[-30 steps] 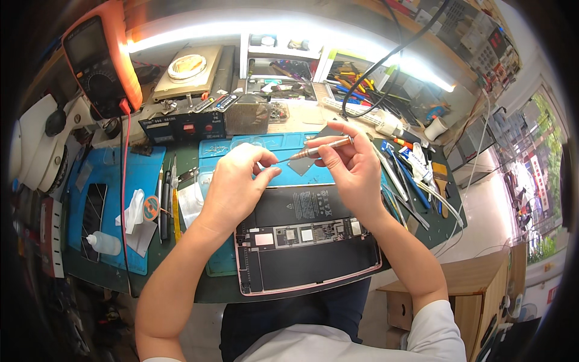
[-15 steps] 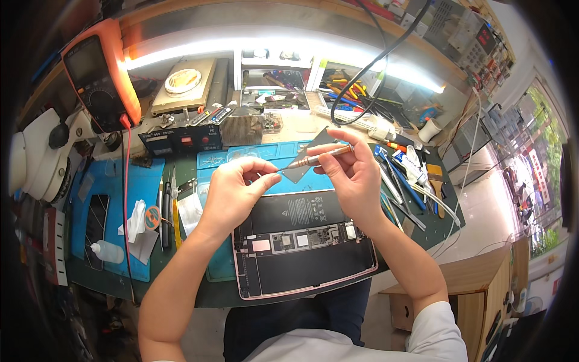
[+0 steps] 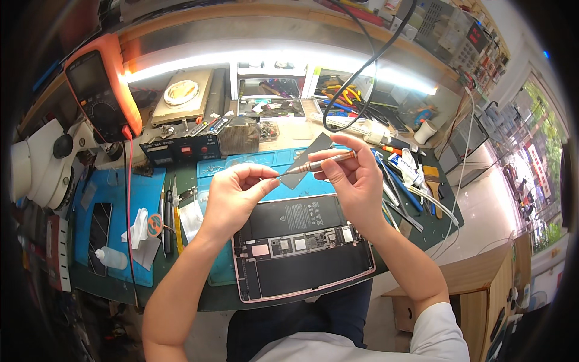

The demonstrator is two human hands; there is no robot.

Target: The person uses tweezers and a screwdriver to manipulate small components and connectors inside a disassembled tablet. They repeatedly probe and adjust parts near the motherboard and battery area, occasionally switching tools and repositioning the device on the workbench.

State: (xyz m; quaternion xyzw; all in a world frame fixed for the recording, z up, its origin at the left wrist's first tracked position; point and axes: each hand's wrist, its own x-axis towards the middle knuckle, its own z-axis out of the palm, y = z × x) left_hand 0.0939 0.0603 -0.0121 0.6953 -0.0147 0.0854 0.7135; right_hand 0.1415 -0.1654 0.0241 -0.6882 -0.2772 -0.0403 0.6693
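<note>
Above the bench, my right hand [image 3: 353, 178] is closed around a slim copper-and-silver screwdriver [image 3: 319, 163], its tip pointing left. My left hand [image 3: 238, 190] is pinched at that tip; whatever small thing may lie between its fingertips cannot be made out. Below both hands lies an opened tablet [image 3: 309, 270] with a pink-edged frame, its black batteries and a strip of circuit board exposed. Behind the screwdriver a flat dark grey plate [image 3: 294, 179] rests at a slant on the blue work mat [image 3: 271, 158].
An orange multimeter [image 3: 99, 90] stands at the left, its red lead hanging over the bench. A small white bottle [image 3: 111, 258] and a dark phone-sized panel [image 3: 99, 235] lie on the left mat. Tweezers, a brush [image 3: 432, 175] and other hand tools crowd the right. A black cable [image 3: 375, 66] loops overhead.
The view has shifted slightly. The screwdriver tip and my left fingertips have come together, and the screwdriver lies a little flatter. The tablet has stayed in place.
</note>
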